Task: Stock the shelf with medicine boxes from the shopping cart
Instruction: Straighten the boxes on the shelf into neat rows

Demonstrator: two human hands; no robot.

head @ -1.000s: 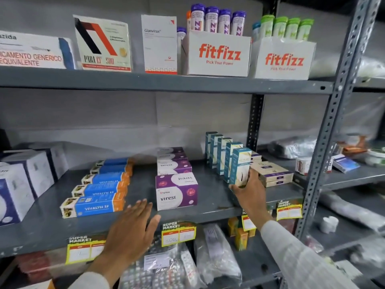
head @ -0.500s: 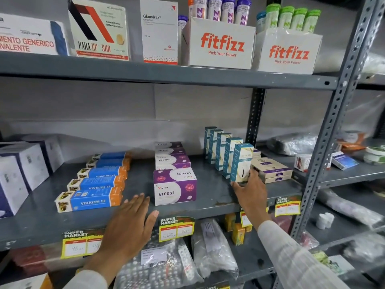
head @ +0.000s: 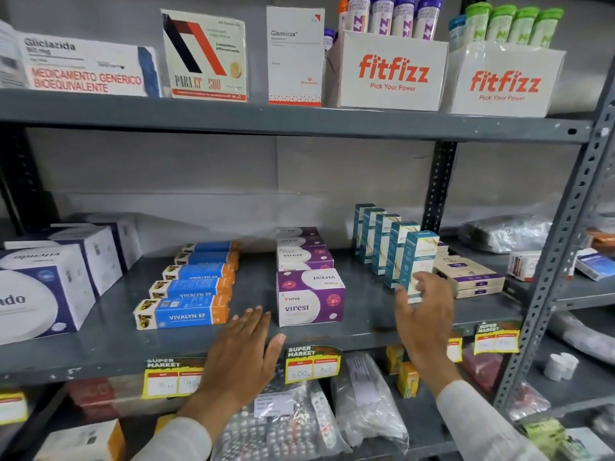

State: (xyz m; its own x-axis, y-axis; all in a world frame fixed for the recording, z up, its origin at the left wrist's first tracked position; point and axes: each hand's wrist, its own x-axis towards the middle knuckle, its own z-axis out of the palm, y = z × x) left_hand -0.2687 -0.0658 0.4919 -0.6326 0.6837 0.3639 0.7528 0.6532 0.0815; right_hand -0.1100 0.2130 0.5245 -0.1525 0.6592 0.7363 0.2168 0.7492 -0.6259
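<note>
A row of several upright teal medicine boxes stands on the middle grey shelf [head: 109, 347], right of centre. My right hand [head: 424, 321] is at the foot of the front teal box [head: 420, 257], fingers spread and fingertips brushing its lower face, thumb off to its left, not gripping it. My left hand [head: 243, 357] lies flat and open on the shelf's front edge, between the blue-and-orange Vivalyn boxes [head: 186, 314] and the purple-and-white Virest boxes [head: 309, 297]. The shopping cart is out of view.
Flat beige boxes [head: 469, 277] are stacked right of the teal row, beside the grey upright post [head: 562, 247]. Large white-and-blue boxes [head: 43, 287] fill the shelf's left end. Fitfizz cartons [head: 392, 74] sit on the shelf above. Bagged blister packs [head: 283, 427] lie on the shelf below.
My right hand has loosened from the base of the front teal box and its fingers have spread. The left hand stays flat on the shelf edge. The camera has moved closer.
</note>
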